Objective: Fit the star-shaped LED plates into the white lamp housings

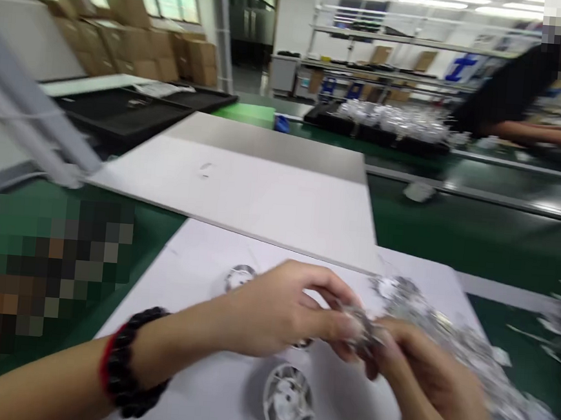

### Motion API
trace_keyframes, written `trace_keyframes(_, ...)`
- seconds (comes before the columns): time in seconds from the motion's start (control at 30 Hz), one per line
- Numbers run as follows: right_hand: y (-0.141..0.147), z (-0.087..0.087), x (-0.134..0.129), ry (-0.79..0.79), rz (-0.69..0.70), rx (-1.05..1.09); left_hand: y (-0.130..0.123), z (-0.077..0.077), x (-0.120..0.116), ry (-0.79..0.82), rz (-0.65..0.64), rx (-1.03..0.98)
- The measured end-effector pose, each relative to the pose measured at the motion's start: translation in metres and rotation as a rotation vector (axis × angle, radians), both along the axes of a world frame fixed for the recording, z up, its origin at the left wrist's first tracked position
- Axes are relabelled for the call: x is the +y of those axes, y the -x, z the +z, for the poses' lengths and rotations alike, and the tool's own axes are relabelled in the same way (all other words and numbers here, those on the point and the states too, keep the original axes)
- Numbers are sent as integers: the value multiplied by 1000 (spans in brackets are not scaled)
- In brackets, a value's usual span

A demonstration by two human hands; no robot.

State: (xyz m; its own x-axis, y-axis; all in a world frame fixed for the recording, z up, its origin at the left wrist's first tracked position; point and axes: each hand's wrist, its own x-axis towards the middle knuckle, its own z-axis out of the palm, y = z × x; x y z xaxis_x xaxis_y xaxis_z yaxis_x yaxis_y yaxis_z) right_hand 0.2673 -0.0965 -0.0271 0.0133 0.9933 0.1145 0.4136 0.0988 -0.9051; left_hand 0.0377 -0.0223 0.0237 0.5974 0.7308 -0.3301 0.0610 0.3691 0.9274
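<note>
1. The scene is a factory hall, with cardboard boxes [133, 46] stacked by the windows at the far left and metal shelving [384, 56] along the back.
2. A green worktop [483, 232] runs across the view. Beyond its far edge sit black trays [123, 113] on the left, and further black trays holding silvery parts [389, 123] towards the back.
3. At the top right corner, a co-worker in a black sleeve [508, 92] reaches an arm [543, 135] along the far side of the worktop.
4. A large white-and-grey board [243, 194] lies on the worktop, its near edge overlapping a white sheet [179, 260].
5. A heap of silvery parts [463, 360] lies along the right edge of the sheet and spills over onto the green surface; blur hides their exact shape.
6. Three round slotted parts sit on the sheet: a white one [289, 401] near its near edge, one [240, 278] by the far edge, and one [393, 289] at the far right, touching the heap.
7. The left hand [272, 310], wearing a black bead bracelet [132, 360] with a red strand, pinches a small silvery part [361, 326] between thumb and fingers above the sheet.
8. The right hand [427, 383] grasps the same part from the other side, its fingers curled close against the left hand's fingertips.
</note>
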Motion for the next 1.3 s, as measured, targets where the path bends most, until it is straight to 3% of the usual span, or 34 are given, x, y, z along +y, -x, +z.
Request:
trace_keyframes(0.07, 2, 5, 0, 69, -12, 134, -13, -6, 3, 9, -65, -24)
trace_keyframes(0.2, 7, 6, 9, 75, 38, 320, -16, -8, 4, -117, -13, 92)
trace_keyframes(0.4, 7, 5, 15, 105, 36, 274, -9, 1, 2, -339, -56, 296)
trace_keyframes(0.57, 7, 11, 27, 109, 155, 187, 5, 0, 5, -765, -343, 653)
trace_keyframes(0.7, 13, 13, 37, 264, 209, 118, 12, -7, 9, -921, -488, 883)
trace_keyframes(1.0, 25, 7, 30, 413, 194, -69, 12, -11, 13, -797, -543, 814)
trace_keyframes(1.3, 23, 7, 24, 495, 217, -27, 16, -20, 19, -749, -573, 641)
